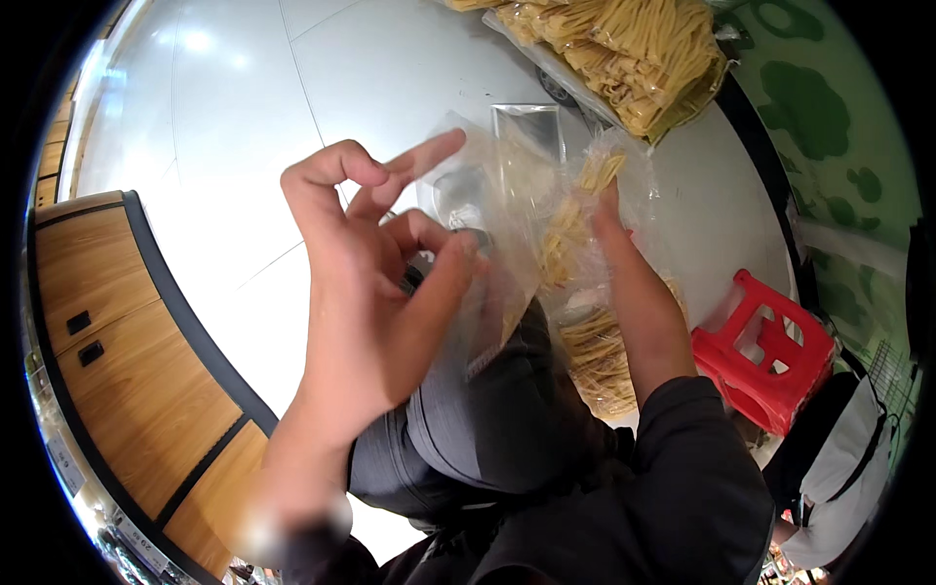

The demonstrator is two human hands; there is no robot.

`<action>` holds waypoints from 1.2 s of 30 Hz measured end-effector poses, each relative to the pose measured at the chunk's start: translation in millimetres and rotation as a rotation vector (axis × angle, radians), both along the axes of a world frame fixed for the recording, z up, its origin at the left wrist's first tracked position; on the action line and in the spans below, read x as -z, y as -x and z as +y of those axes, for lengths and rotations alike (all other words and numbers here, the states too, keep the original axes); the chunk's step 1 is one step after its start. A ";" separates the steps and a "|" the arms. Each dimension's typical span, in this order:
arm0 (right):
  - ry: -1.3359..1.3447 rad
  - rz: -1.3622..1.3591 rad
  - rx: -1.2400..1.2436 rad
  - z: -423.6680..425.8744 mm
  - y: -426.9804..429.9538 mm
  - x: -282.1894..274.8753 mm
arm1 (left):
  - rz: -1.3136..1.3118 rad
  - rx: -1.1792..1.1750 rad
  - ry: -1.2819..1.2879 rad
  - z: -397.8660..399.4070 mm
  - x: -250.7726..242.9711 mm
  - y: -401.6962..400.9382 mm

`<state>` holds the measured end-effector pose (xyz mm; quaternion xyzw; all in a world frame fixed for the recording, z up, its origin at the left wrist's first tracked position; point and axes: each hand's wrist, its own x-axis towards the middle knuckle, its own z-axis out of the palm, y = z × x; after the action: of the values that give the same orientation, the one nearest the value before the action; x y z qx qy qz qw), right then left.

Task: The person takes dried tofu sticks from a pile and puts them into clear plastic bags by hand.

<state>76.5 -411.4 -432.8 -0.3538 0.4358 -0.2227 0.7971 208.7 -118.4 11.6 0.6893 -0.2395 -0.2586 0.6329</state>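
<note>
My left hand (358, 285) is raised over my lap, thumb and a finger pinched on the edge of a clear plastic bag (504, 248) while other fingers stretch out. Just right of the bag is a bundle of yellow strips (567, 238), perhaps noodles, in thin clear film. My right hand (608, 201) holds its upper end; most of the fingers are hidden behind the strips and film. Whether the bundle lies inside the bag cannot be told. Below my right forearm lie more yellow strips (599, 358) under clear plastic.
A large heap of yellow strips (636, 58) in an open plastic wrapping sits above a wheel (554, 86) at the top. To the right, a red plastic stool (768, 351) stands near the green-patterned wall (812, 110). Wooden cabinets (146, 351) with dark edging run along the left.
</note>
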 end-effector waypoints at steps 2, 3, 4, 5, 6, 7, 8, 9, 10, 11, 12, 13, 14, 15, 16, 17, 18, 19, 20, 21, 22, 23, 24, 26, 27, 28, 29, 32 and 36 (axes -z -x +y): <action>0.144 0.038 -0.074 2.9 -0.2 -51.5 | -0.058 0.009 0.002 -1.5 5.0 -0.9; 0.189 0.050 -0.069 -4.7 8.4 -65.5 | -0.114 0.025 0.009 -5.0 7.7 -0.8; 0.231 0.061 -0.067 -7.3 15.7 -78.0 | -0.133 0.033 -0.014 -7.6 6.9 0.2; 0.240 0.065 -0.066 -5.6 21.9 -89.1 | -0.154 0.039 -0.039 -9.6 5.7 1.3; 0.332 0.112 -0.115 -6.2 30.1 -95.2 | -0.119 0.043 -0.019 -12.3 6.0 2.9; 0.419 0.158 -0.166 -5.8 36.6 -100.6 | -0.086 0.044 -0.002 -14.0 5.8 4.0; 0.424 0.159 -0.167 -6.4 42.0 -106.3 | -0.109 0.047 -0.030 -14.6 5.1 4.5; 0.327 0.158 -0.186 -6.0 45.5 -112.6 | -0.109 0.045 -0.028 -14.1 5.4 5.1; 0.227 0.157 -0.205 -4.1 47.4 -118.0 | -0.083 0.030 -0.036 -13.2 5.5 5.7; 0.226 0.154 -0.211 0.3 48.0 -122.1 | -0.057 0.013 -0.046 -11.4 5.6 5.9; 0.199 0.122 -0.238 3.4 49.4 -124.8 | -0.068 0.008 -0.060 -9.8 7.1 5.5; 0.171 0.089 -0.266 7.2 48.5 -126.4 | -0.070 0.003 -0.061 -7.3 7.8 5.6; 0.170 0.086 -0.273 11.1 42.6 -126.7 | -0.061 -0.008 -0.060 -4.3 8.2 5.4; 0.168 0.118 -0.234 6.3 39.3 -122.8 | -0.051 -0.009 -0.047 -5.6 8.9 5.6; 0.163 0.146 -0.202 3.7 33.9 -117.2 | -0.054 -0.012 -0.042 -5.1 7.9 5.7; 0.168 0.143 -0.204 3.1 30.2 -111.5 | -0.047 -0.004 -0.047 -4.5 7.0 6.0; 0.263 0.140 -0.167 2.9 26.8 -104.8 | -0.039 0.002 -0.051 -4.2 6.6 5.8; 0.313 0.138 -0.149 0.9 25.3 -99.4 | -0.040 -0.002 -0.045 -4.7 6.4 5.2; 0.366 0.137 -0.129 -2.9 24.1 -94.7 | -0.037 0.012 -0.052 -6.2 6.3 4.8; 0.446 0.140 -0.059 -1.4 21.4 -92.9 | -0.033 0.023 -0.067 -4.7 6.2 3.9; 0.527 0.144 0.015 -2.5 20.4 -92.2 | -0.033 0.019 -0.064 -4.2 6.6 2.7; 0.533 0.145 0.014 -4.9 24.0 -93.1 | -0.025 0.031 -0.071 -5.0 7.5 1.3; 0.654 0.240 0.005 1.9 26.9 -96.3 | -0.017 0.035 -0.087 -1.9 9.5 -0.6; 0.777 0.333 -0.009 15.7 34.6 -112.4 | -0.084 0.028 -0.110 3.6 17.4 -4.1; 0.772 0.414 0.014 21.5 40.7 -126.0 | -0.151 0.032 -0.125 4.4 20.6 -4.6; 0.768 0.494 0.043 22.8 48.2 -133.1 | -0.150 0.035 -0.117 3.4 19.9 -4.4; 0.774 0.496 0.048 23.7 54.1 -139.1 | -0.150 0.041 -0.101 2.7 19.0 -3.9; 0.769 0.565 0.038 14.9 78.8 -148.5 | -0.177 0.071 -0.098 -4.4 13.7 0.6; 0.773 0.474 0.085 26.5 83.9 -178.3 | -0.351 0.109 -0.037 -3.0 14.5 5.2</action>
<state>-7.3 -384.9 -254.6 -0.6483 0.5052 -0.3146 0.4748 203.5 -121.4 -2.8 0.7214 -0.3787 -0.1725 0.5536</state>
